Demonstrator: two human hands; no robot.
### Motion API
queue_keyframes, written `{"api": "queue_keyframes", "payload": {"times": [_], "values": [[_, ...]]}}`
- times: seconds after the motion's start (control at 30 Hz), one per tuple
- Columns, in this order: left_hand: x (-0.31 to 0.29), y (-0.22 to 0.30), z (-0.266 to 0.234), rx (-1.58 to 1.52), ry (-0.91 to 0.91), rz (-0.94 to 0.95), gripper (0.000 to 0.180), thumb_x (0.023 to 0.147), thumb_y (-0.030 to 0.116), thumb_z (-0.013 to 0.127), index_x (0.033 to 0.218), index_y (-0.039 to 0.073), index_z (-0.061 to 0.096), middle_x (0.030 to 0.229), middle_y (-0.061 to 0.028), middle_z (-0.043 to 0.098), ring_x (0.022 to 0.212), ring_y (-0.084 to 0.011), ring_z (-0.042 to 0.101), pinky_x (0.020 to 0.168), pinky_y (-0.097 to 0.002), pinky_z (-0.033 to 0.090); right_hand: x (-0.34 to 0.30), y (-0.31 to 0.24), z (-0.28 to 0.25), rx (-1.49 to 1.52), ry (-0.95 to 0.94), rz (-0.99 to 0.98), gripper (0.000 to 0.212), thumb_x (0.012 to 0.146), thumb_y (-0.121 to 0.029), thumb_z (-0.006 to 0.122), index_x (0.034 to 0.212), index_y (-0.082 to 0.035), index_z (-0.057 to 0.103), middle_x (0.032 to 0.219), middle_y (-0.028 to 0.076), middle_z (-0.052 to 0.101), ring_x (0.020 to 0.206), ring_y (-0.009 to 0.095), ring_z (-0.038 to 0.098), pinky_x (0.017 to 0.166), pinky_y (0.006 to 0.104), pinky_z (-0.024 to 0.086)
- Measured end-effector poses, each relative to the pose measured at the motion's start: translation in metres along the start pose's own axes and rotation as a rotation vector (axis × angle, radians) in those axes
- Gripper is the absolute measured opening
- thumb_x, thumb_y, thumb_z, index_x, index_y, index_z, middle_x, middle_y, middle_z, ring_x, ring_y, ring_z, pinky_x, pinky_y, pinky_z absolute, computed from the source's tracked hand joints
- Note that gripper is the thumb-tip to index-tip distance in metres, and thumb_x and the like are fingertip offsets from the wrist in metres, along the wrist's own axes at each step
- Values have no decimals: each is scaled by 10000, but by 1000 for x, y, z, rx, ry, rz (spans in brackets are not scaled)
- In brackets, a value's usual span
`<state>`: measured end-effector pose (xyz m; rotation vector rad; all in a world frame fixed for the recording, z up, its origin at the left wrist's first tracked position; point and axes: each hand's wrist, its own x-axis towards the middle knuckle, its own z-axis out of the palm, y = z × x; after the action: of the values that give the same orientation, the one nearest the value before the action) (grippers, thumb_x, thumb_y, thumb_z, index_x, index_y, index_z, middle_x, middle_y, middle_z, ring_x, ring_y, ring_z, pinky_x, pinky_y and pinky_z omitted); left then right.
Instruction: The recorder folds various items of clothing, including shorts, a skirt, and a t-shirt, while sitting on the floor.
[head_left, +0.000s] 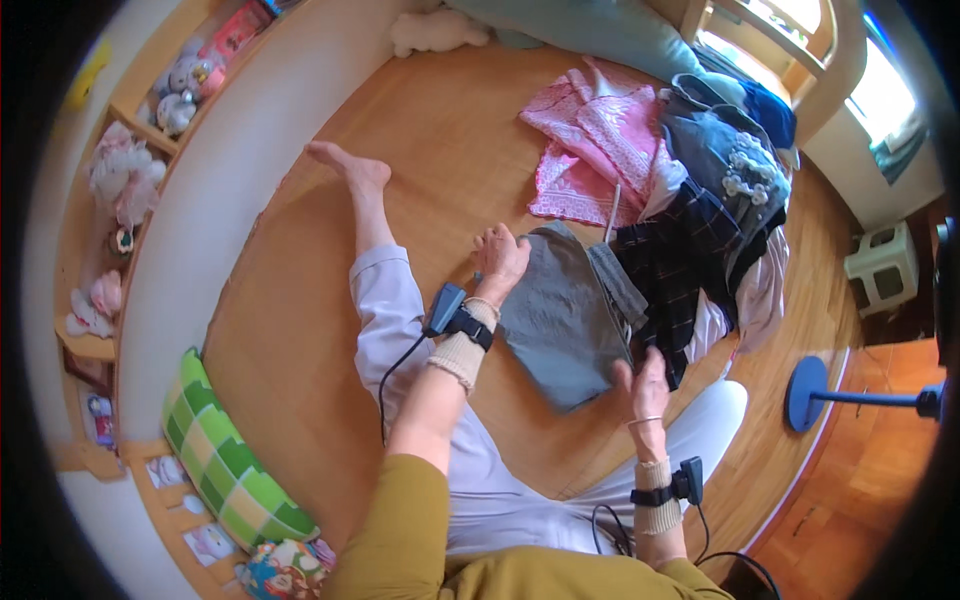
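Folded grey trousers (pixel 565 320) with a ribbed waistband and a pale drawstring lie on the tan mat between my hands. My left hand (pixel 502 262) is at their upper left edge, fingers loosely bent and apart, apparently holding nothing. By the lower right edge, next to the dark checked cloth, is my right hand (pixel 646 385), its thumb apart from its fingers. Just right of the trousers lies a dark checked garment (pixel 680 250). Above it is a blue-grey denim garment (pixel 715 135) with white ruffled trim. A pink patterned garment (pixel 590 150) is spread out at the far side.
My outstretched leg (pixel 385 300) lies left of the clothes. A green checked cushion (pixel 230 455) leans at the left, below shelves of soft toys (pixel 125 170). On the right are a blue stand (pixel 808 393), a pale stool (pixel 883 265) and wooden cabinets (pixel 850 470). Cables trail from both wrists.
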<state>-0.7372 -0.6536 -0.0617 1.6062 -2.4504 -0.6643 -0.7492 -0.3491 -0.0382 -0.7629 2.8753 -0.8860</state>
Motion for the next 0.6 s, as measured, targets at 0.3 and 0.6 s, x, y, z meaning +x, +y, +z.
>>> {"api": "queue_keyframes", "payload": {"times": [0.3, 0.6], "values": [[-15, -67, 16, -131, 88, 253, 258, 720, 114, 588, 970, 55, 565, 973, -143, 571, 955, -324, 506, 856, -420, 404, 186, -75, 91, 161, -265, -167, 448, 761, -254, 659, 1140, -70, 505, 821, 164, 640, 798, 355, 586, 738, 433, 458], [-15, -75, 18, -215, 51, 250, 142, 700, 75, 592, 836, 78, 549, 874, -94, 594, 910, -296, 532, 763, -432, 417, 225, -72, 154, 752, -98, 103, 174, 748, -89, 606, 913, -92, 658, 688, 44, 599, 606, 119, 541, 555, 268, 438]]}}
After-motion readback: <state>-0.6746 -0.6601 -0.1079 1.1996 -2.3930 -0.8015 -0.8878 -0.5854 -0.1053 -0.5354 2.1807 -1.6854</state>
